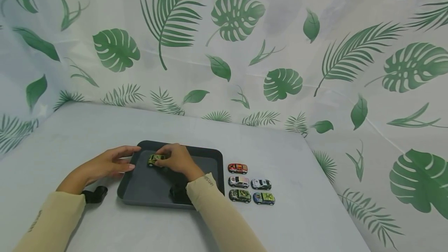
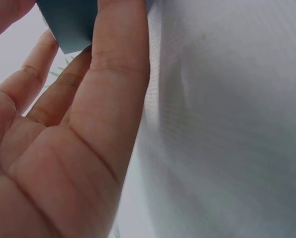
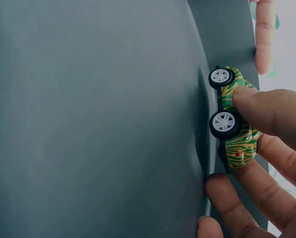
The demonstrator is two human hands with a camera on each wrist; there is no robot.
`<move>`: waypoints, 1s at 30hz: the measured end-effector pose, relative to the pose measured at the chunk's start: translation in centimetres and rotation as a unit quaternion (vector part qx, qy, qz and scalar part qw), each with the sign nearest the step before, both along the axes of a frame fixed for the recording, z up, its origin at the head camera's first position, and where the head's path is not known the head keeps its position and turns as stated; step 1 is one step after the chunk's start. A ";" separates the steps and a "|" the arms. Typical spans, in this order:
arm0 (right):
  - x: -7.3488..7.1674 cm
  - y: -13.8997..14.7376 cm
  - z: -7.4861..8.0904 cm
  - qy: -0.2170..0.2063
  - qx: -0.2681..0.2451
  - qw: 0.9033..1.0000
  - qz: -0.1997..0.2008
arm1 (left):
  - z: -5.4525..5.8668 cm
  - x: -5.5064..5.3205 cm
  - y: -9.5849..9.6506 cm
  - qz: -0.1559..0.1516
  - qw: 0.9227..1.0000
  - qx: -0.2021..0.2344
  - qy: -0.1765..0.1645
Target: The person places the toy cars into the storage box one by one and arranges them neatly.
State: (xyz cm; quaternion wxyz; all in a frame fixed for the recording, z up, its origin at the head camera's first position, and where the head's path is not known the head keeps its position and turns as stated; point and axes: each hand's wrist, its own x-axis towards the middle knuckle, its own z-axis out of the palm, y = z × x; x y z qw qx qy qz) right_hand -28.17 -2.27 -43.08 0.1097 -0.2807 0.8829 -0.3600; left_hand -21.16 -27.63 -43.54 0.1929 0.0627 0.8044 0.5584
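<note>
My right hand (image 1: 178,160) pinches a green-and-yellow striped toy car (image 3: 240,129) between thumb and fingers. In the head view the car (image 1: 154,160) is over the far left part of a dark grey tray (image 1: 140,189). Its white-spoked wheels face the camera in the right wrist view, close to the tray surface; whether they touch cannot be told. At the tray's left side, my left hand (image 1: 105,163) touches the rim with extended fingers. The left wrist view shows those fingers (image 2: 115,64) against the tray's corner (image 2: 71,25).
Right of the tray stand several toy cars: a red-orange one (image 1: 237,168), a white-pink one (image 1: 239,182), a white-black one (image 1: 261,184), a dark green one (image 1: 240,195) and a blue-green one (image 1: 264,198). A white cloth (image 1: 297,221) covers the table; a leaf-printed curtain (image 1: 245,57) hangs behind.
</note>
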 end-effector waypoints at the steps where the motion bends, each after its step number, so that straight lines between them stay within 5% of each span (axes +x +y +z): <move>1: 0.0 -0.1 0.0 0.004 0.001 1.000 0.000 | 0.0 0.0 0.0 0.000 1.000 0.000 -0.001; 22: 0.2 -1.4 -0.1 0.025 0.044 0.998 -0.033 | -0.1 -0.2 0.1 0.001 1.000 0.006 0.007; 30: 0.1 -0.7 -0.2 -0.009 0.004 1.000 -0.022 | -0.2 -0.1 0.0 0.000 1.000 0.005 0.006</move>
